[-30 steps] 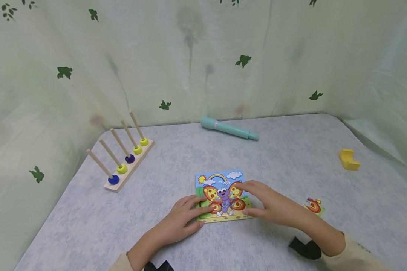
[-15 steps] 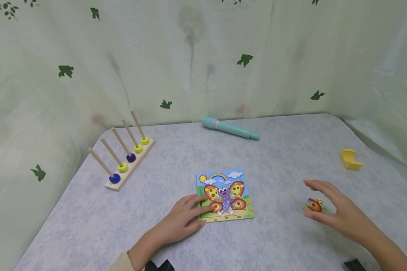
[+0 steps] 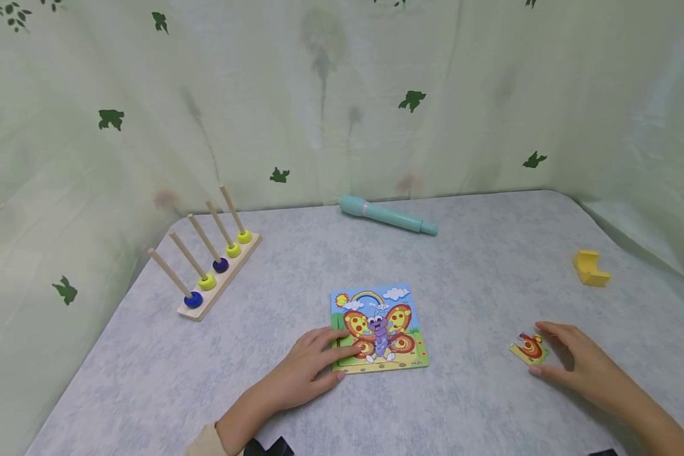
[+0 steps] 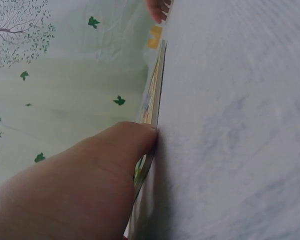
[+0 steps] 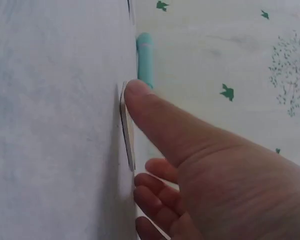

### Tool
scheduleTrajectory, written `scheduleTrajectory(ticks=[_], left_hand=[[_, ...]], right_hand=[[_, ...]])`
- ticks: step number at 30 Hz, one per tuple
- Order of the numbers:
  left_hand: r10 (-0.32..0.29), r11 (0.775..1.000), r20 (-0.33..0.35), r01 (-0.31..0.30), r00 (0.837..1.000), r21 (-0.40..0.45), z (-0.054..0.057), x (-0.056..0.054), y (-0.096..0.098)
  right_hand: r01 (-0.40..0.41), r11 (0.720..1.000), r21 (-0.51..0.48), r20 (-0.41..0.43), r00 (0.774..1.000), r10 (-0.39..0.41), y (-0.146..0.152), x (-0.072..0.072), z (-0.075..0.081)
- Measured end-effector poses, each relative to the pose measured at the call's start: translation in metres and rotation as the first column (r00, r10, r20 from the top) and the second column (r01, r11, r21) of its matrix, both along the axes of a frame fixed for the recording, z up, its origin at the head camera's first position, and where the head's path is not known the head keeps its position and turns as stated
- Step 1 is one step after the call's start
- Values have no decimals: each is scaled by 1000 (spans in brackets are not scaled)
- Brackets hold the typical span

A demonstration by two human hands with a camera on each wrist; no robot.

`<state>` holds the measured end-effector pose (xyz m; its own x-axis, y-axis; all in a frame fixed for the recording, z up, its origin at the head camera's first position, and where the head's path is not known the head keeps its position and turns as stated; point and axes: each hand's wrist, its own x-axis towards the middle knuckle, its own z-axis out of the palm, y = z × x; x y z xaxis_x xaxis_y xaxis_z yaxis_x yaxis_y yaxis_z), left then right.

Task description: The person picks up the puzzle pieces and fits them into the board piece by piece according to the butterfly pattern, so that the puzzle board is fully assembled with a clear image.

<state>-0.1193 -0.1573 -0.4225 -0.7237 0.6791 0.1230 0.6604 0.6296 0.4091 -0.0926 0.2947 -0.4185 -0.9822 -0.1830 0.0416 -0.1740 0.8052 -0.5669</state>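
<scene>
My left hand (image 3: 304,370) rests at the lower left corner of a square butterfly jigsaw puzzle (image 3: 399,294). Two of its fingers lie on the picture, and the thumb touches the near edge, as the left wrist view also shows. To the right, a loose jigsaw piece (image 3: 529,349) with a red and yellow swirl lies on the table. My right hand (image 3: 589,367) is beside this piece, forefinger and thumb spread about its right side. In the right wrist view the thumb overlaps one end of the piece (image 5: 127,132); the other fingers are loosely bent below it.
A wooden peg stand (image 3: 219,288) with blue and yellow beads stands at the left. A teal microphone-shaped stick (image 3: 387,216) lies near the back edge. One yellow angled block (image 3: 589,268) is at the far right. Behind the table hangs a pale leaf-printed curtain (image 3: 342,95).
My right hand has left the puzzle and moved right, then lowered beside the loose piece. That piece has turned slightly. My left hand has stayed in place.
</scene>
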Motion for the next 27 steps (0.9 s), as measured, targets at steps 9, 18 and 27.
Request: scheduleTrajectory(ticks=[9,18,27], left_hand=[[-1,1000,-3,1,1000,-2,1,0,0],[-4,1000,-3,4,1000,12,1,1,0],[-3,1000,0,3,1000,12,0,1,0]], right_hand=[[-61,998,28,-77,995,63,-3,-4,0],[-107,994,12,-135,985,108,-17,-3,10],[-295,951,-93,-310,916,254,-73,-13,41]])
